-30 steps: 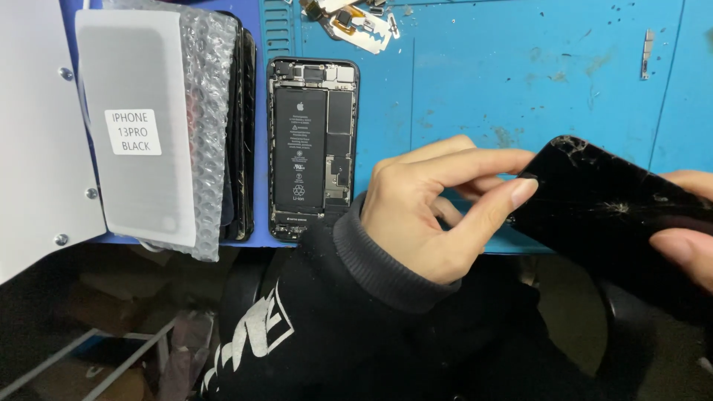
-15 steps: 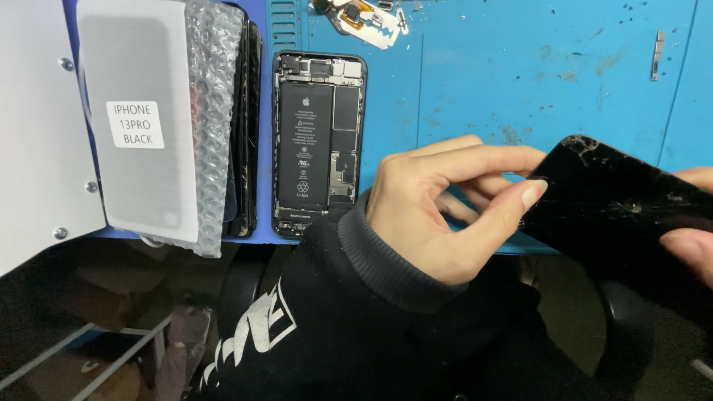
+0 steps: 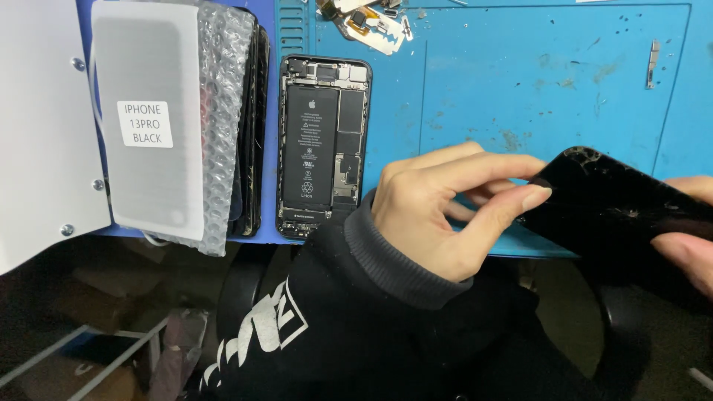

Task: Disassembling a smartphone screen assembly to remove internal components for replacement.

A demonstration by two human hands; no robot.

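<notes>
Blue repair mat (image 3: 520, 82) under everything. Opened phone (image 3: 323, 145), battery showing, lying at left. Cracked black screen panel (image 3: 616, 204) held off mat's front edge; looks thin, brittle, sharp, so edges only. Left hand (image 3: 438, 212) pinching its corner, right hand (image 3: 687, 241) closed on far side.

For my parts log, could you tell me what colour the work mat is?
Blue, with dark smudges; the mat shows clearly in the head view.

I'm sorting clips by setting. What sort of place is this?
Most likely a phone repair bench. An opened phone with its battery exposed lies on a blue work mat, small removed parts sit at the top edge, and both hands hold a cracked black screen panel.
</notes>
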